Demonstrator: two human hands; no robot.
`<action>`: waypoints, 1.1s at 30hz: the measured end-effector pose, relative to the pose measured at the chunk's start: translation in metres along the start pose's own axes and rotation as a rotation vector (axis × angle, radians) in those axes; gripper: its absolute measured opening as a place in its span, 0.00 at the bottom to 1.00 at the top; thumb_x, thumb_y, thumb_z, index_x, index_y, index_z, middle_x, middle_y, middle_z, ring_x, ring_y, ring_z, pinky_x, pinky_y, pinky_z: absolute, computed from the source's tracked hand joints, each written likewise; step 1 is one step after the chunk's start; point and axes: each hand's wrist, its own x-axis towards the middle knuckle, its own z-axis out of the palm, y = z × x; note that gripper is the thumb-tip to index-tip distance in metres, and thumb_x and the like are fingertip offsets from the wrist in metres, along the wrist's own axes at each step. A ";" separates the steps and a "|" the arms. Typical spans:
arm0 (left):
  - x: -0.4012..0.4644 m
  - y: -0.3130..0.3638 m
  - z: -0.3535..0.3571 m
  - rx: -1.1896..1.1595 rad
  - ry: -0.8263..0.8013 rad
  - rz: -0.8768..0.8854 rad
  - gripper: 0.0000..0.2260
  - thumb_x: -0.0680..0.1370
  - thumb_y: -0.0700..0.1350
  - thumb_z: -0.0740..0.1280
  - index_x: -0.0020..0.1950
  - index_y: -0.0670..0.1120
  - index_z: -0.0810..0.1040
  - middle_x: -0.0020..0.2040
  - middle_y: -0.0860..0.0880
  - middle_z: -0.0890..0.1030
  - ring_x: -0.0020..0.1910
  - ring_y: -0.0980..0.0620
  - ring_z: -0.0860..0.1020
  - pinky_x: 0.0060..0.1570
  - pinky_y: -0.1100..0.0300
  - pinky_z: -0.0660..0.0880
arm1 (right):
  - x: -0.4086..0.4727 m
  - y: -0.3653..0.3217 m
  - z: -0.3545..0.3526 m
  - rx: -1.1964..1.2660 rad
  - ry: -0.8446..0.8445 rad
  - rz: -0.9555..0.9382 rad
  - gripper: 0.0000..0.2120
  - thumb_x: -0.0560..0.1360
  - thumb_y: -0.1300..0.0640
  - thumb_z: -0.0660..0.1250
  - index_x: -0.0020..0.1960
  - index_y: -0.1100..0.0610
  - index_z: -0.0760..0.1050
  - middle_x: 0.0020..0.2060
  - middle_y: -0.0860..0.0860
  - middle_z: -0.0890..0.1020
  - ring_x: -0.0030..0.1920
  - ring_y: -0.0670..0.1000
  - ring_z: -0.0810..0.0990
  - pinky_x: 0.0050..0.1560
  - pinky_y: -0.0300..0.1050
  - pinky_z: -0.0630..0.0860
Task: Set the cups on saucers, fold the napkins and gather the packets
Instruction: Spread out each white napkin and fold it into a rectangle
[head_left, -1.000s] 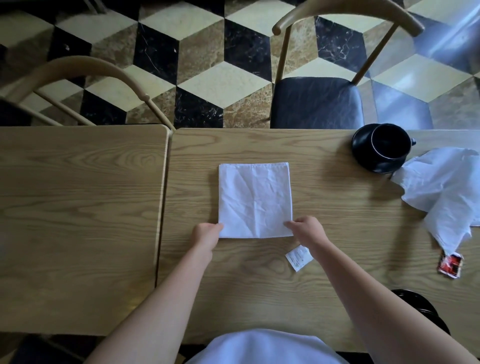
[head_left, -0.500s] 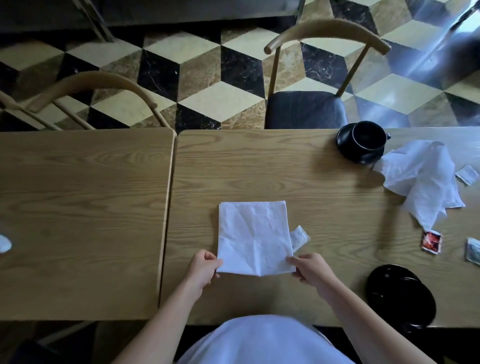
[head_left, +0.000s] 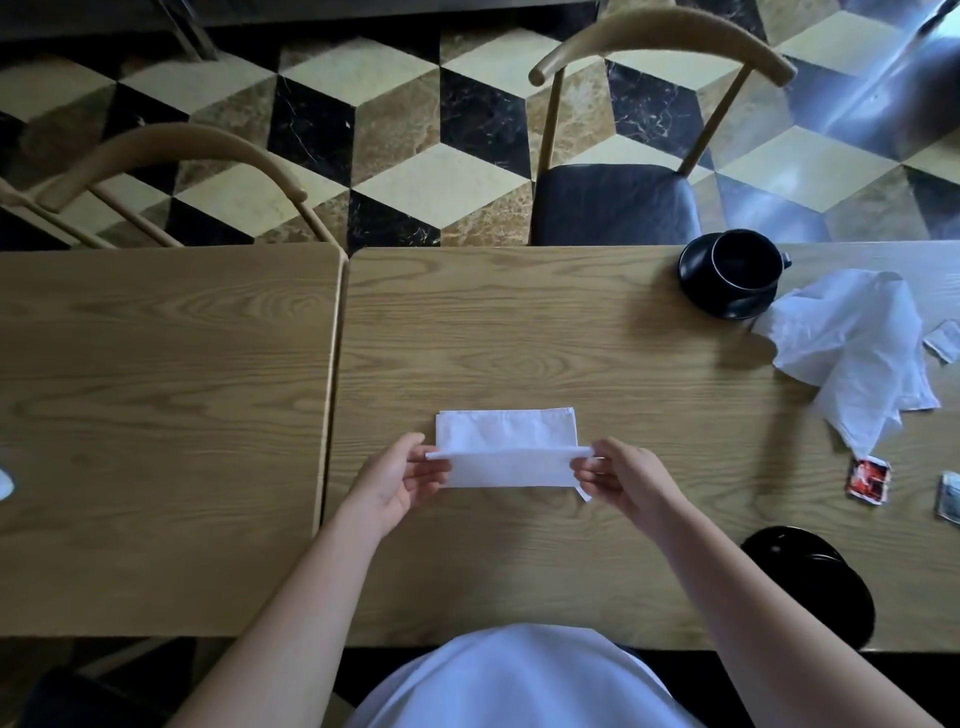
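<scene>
Napkin (head_left: 506, 452) lies half-folded on the table (head_left: 519, 338), its raised near edge pinched by left hand (head_left: 397, 480) and right hand (head_left: 618, 475).

Both hands (head_left: 511, 480) raised, fingertips pinching, forearms converging

white napkin (head_left: 506, 449), black cup (head_left: 747, 260), cube-patterned floor (head_left: 415, 130)

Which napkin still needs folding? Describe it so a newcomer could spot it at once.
Start at the black cup and saucer at the far right edge of the right-hand table. Just right of it and nearer the person lies the crumpled napkin. Unlike the napkin held in both hands, it is a loose, wrinkled heap.
</scene>
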 end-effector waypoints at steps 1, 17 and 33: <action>0.006 0.006 0.003 0.021 0.005 -0.015 0.13 0.81 0.47 0.62 0.45 0.39 0.79 0.35 0.41 0.85 0.27 0.51 0.82 0.24 0.64 0.76 | 0.005 -0.006 0.002 0.008 -0.002 0.015 0.08 0.75 0.62 0.63 0.45 0.65 0.79 0.37 0.59 0.84 0.34 0.52 0.82 0.35 0.41 0.82; 0.060 0.027 0.028 0.560 0.244 0.080 0.09 0.76 0.49 0.63 0.49 0.43 0.73 0.36 0.44 0.81 0.27 0.47 0.76 0.27 0.60 0.69 | 0.055 -0.031 0.023 -0.417 0.153 -0.042 0.09 0.74 0.58 0.61 0.40 0.62 0.75 0.40 0.62 0.86 0.35 0.55 0.84 0.42 0.52 0.86; 0.043 -0.037 0.060 1.725 -0.174 0.568 0.08 0.74 0.41 0.61 0.51 0.48 0.75 0.56 0.46 0.79 0.59 0.44 0.76 0.55 0.53 0.73 | 0.032 0.052 0.076 -1.450 -0.246 -0.594 0.11 0.75 0.60 0.61 0.57 0.56 0.73 0.55 0.54 0.77 0.60 0.58 0.75 0.52 0.50 0.72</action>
